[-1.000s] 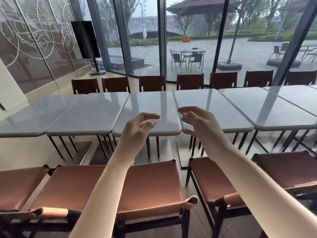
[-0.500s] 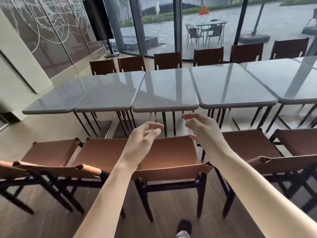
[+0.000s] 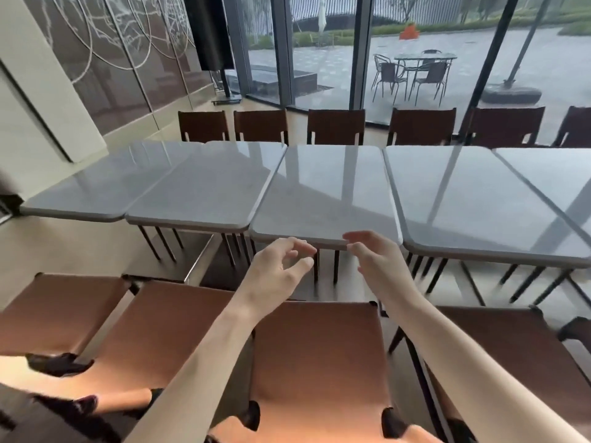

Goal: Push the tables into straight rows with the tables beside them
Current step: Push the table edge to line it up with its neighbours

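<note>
In the head view the row of grey tables sits larger and nearer than half a second ago, and the dark shoe seen then on the floor is out of sight. The middle table (image 3: 326, 199) lies straight ahead, its near edge now level with both hands, where before the hands hung lower, over the brown chair (image 3: 316, 356). The left hand (image 3: 275, 270) reaches just under that edge, its grip loosely curled, thumb and fingers apart, holding nothing. The right hand (image 3: 380, 260) is at the same edge, fingertips (image 3: 350, 239) overlapping the rim of the surface; whether they touch it I cannot tell. Its grip is likewise loose and holds nothing. The neighbouring table on the left (image 3: 204, 193) and the one on the right (image 3: 473, 203) sit close against the middle one, their near edges slightly out of line with it.
</note>
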